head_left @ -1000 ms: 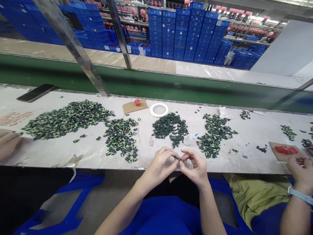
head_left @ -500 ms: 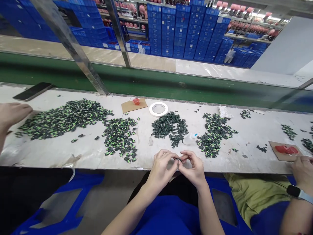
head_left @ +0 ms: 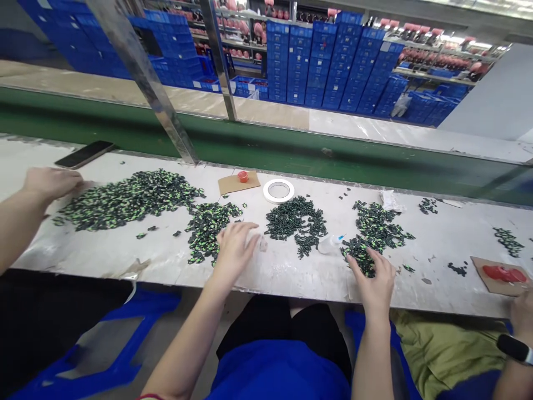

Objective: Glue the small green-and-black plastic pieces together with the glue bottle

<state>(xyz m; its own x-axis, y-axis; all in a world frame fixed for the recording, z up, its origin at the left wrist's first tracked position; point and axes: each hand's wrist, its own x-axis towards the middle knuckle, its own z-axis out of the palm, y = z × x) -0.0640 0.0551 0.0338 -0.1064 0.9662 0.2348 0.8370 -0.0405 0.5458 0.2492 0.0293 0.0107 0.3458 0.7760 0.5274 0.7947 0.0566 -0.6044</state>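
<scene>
In the head view, lowered over the right edge of a black-and-green heap point(head_left: 204, 233), the left hand point(head_left: 235, 247), thumb and forefinger parted around a plain gap; cannot tell about any small piece under the curled fingers, nor about contact with the heap. Over the near end of a second heap of black-and-green pieces point(head_left: 377, 225), the right hand point(head_left: 377, 278), thumb and fingers spread well apart, nothing visible in the gap; again, cannot tell about contact. Between the two hands, a pile of small dark pieces point(head_left: 291, 218), with a small bottle with a blue tip point(head_left: 328, 244) just beside it, nearer the right hand. Beyond the left hand, a white tape roll point(head_left: 278, 200) lying flat, and left of that a red cup point(head_left: 242, 176) on a cardboard piece point(head_left: 227, 186). Farther left of the left hand, a large black-and-green mound point(head_left: 137, 200), with a co-worker's hand point(head_left: 54, 180) at its far-left side. Beyond the right hand, crumpled white wrapping point(head_left: 389, 201).
</scene>
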